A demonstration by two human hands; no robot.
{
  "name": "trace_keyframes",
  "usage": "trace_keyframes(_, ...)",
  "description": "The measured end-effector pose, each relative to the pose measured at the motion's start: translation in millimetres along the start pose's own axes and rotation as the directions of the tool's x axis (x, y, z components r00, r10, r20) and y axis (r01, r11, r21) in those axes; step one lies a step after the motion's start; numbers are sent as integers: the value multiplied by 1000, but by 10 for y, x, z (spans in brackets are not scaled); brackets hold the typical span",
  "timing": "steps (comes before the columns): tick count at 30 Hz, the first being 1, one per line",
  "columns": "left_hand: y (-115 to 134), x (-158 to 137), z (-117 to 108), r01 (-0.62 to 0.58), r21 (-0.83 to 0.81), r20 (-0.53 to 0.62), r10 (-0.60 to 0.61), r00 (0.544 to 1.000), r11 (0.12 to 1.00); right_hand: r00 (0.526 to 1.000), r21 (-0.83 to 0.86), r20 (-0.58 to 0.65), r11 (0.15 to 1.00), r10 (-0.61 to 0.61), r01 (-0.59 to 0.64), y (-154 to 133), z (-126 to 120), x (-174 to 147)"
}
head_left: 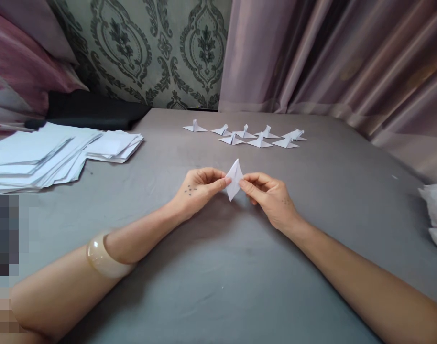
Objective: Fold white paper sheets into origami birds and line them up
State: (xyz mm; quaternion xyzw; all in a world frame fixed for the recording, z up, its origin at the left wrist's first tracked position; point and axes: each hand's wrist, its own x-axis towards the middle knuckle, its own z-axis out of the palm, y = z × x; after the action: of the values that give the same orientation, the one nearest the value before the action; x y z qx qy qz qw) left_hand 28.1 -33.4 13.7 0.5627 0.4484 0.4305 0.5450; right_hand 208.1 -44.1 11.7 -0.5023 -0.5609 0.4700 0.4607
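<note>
A small white folded paper point(234, 180), diamond-shaped with a crease down its upper middle, is held upright above the grey surface. My left hand point(200, 191) pinches its left corner between thumb and fingers. On the opposite corner my right hand point(270, 195) has a matching pinch, thumb in front and fingers curled behind. Beyond the hands, several white origami birds point(261, 140) stand in two loose rows with their wings spread.
Stacks of white paper sheets point(42, 157) lie at the left, in front of a black cloth point(96, 111). White packets point(435, 205) sit at the right edge. Purple curtains point(268, 57) and a patterned wall point(157, 52) border the grey surface point(218, 286) at the back.
</note>
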Motion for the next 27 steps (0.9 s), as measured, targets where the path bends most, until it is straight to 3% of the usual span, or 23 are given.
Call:
trace_keyframes(2,-6,11,-39,-131,201,12,131,991,971,995,-130,-1,987,-101,100,10,-18,1)
trace_keyframes(4,-1,21,-95,-352,466,97,348,932,812,959,-303,25,912,-281,275,31,-47,-1)
trace_keyframes(6,10,31,-158,-549,653,264,523,811,521,860,-505,115,716,-497,482,55,-81,-6)
trace_keyframes(9,11,48,-225,-677,728,490,606,626,111,672,-706,316,307,-670,638,84,-121,-10)
trace_keyframes(11,-9,59,-239,-695,717,579,592,560,-44,607,-749,422,118,-674,652,101,-130,-15)
trace_keyframes(12,-22,63,-239,-707,703,617,558,555,-74,601,-751,464,70,-651,656,109,-131,-20)
trace_keyframes(13,-37,64,-236,-720,691,642,515,569,-66,614,-746,501,55,-610,664,116,-130,-28)
trace_keyframes(15,-59,59,-229,-727,685,644,426,636,50,680,-734,533,125,-504,668,126,-132,-54)
trace_keyframes(18,-63,46,-236,-655,681,570,322,755,329,817,-731,460,373,-348,571,128,-141,-96)
trace_keyframes(20,-50,43,-251,-596,659,531,277,801,459,877,-712,393,513,-276,480,122,-146,-110)
trace_keyframes(23,-32,52,-269,-529,641,486,239,840,556,912,-668,349,625,-217,404,108,-142,-101)
trace_keyframes(27,-28,71,-256,-457,627,436,202,877,631,931,-620,326,706,-165,342,74,-125,-54)
